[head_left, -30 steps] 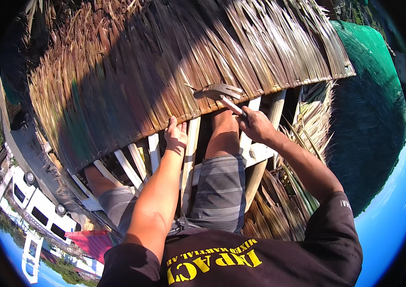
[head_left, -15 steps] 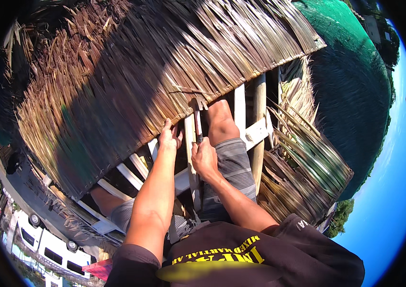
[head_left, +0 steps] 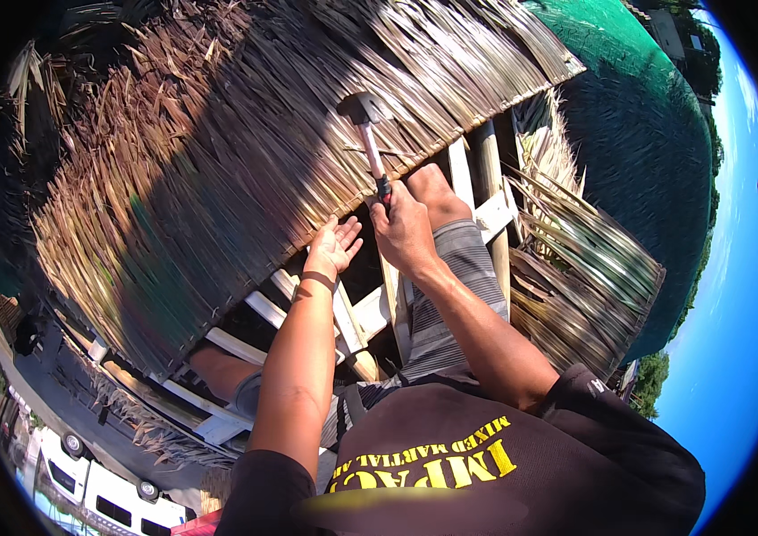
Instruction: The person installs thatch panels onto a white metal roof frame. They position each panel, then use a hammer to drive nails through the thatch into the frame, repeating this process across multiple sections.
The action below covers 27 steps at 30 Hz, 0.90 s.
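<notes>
My right hand (head_left: 406, 234) is wrapped round the dark grip of a hammer (head_left: 372, 150). Its metal head is over the brown thatch panel (head_left: 272, 147), beyond the panel's lower edge. Just left of it, my left hand (head_left: 336, 247) is turned palm up with its fingers apart, nothing in it, close to that same edge. The panel is made of long dried leaves laid side by side along a stitched border. Below the border, pale wooden slats (head_left: 373, 313) of the roof frame show between my legs.
A smaller thatch piece (head_left: 589, 299) lies at the right, beside a bamboo pole (head_left: 497, 241). Beyond it rises a green-covered roof (head_left: 656, 170). Gaps open between the slats. Far below on the left, a white van (head_left: 120, 496) stands by a road.
The hammer has lifted from the panel's edge and its head is now farther up over the leaves. My left hand has come off the edge and turned palm up.
</notes>
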Each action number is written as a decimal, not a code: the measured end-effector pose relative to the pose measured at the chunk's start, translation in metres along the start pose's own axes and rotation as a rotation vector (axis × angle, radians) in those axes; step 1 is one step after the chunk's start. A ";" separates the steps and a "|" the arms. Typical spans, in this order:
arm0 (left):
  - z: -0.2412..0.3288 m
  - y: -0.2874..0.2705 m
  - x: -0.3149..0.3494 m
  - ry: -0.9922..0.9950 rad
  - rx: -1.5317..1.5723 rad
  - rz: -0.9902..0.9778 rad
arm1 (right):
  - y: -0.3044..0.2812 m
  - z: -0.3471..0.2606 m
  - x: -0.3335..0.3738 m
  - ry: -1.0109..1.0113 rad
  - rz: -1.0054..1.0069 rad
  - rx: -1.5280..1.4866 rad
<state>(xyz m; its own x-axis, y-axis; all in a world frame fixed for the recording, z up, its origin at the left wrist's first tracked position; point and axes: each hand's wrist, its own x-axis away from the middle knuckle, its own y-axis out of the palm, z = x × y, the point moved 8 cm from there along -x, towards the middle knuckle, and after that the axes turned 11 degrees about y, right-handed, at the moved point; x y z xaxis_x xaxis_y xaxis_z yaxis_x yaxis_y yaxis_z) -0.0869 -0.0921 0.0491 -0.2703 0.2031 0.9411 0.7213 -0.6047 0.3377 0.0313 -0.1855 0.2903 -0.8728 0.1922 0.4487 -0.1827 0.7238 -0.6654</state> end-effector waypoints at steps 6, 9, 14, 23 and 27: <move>0.015 -0.014 0.022 0.138 -0.175 -0.087 | -0.023 0.024 0.023 0.230 0.220 -0.110; 0.019 -0.017 0.028 0.128 -0.368 -0.080 | 0.006 0.064 0.022 0.466 -0.015 0.197; 0.021 -0.024 0.035 0.148 -0.404 -0.058 | -0.038 0.039 0.033 -0.073 0.346 -0.136; 0.038 0.073 0.105 0.443 -0.674 -0.604 | 0.011 0.079 -0.010 0.357 0.040 -0.016; 0.037 0.148 0.128 0.615 -0.837 -0.525 | -0.043 0.075 -0.020 0.237 -0.024 -0.276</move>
<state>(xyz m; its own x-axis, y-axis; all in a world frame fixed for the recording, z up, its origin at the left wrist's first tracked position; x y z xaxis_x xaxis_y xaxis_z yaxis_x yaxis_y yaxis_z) 0.0084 -0.1274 0.2201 -0.8403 0.3109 0.4441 -0.1563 -0.9234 0.3507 0.0224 -0.2698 0.2652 -0.7348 0.2980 0.6093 -0.0446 0.8752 -0.4817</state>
